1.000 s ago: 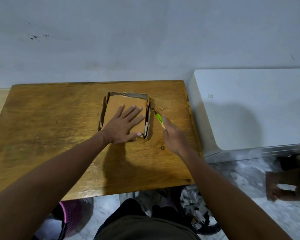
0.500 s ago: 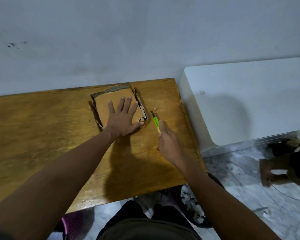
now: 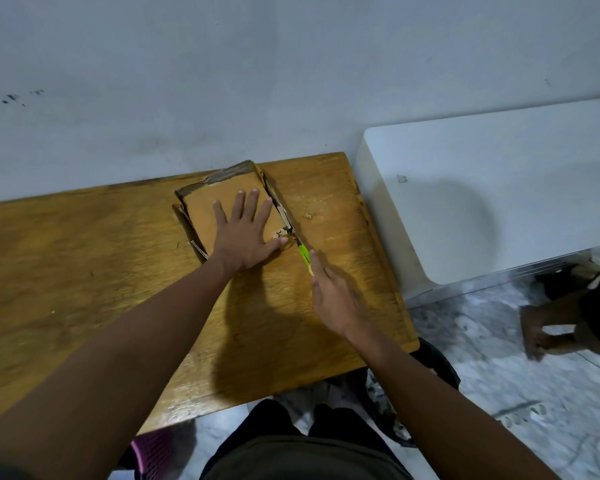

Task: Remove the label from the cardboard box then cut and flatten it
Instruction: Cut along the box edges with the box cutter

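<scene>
A shallow brown cardboard box [image 3: 208, 206] lies flat on the wooden table [image 3: 84, 271], turned a little clockwise. My left hand [image 3: 245, 233] presses down on its top with fingers spread straight. A small white label scrap [image 3: 279, 233] shows at the box's near right corner, beside my thumb. My right hand [image 3: 333, 292] grips a green-handled cutter [image 3: 303, 254], and its blade tip touches that same near right corner of the box.
A white cabinet or appliance [image 3: 499, 188] stands right of the table against the wall. A dark bin [image 3: 430, 368] with paper scraps sits under the table's near right corner, a pink basket [image 3: 149, 452] below left. Another person's hand [image 3: 541, 327] is on the floor at right.
The box has turned clockwise under my left hand. My right hand has brought the cutter's blade from beside the box to its near right corner.
</scene>
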